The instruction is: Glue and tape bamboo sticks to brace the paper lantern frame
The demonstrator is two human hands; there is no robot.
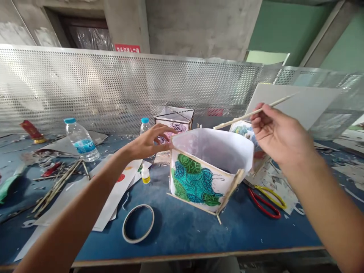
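A paper lantern (196, 180) with a green and blue leafy drawing stands on the blue table, its top uncovered and thin wooden sticks along its edges. My left hand (150, 142) reaches to its upper left corner, fingers spread and at or near the paper rim; whether they touch is unclear. Above the lantern's right side, my right hand (273, 131) pinches a thin pale wooden stick (250, 113), which slants up to the right. A small white glue bottle (145, 174) with a yellow label stands left of the lantern. A roll of tape (138, 223) lies in front.
Red and yellow-handled scissors (264, 203) lie right of the lantern. Water bottles (82, 142) stand at the left, near loose sticks (58, 185) and paper sheets (104, 212). Another lantern (176, 115) sits behind, before a perforated metal screen (113, 87). A white board (295, 102) leans at the right.
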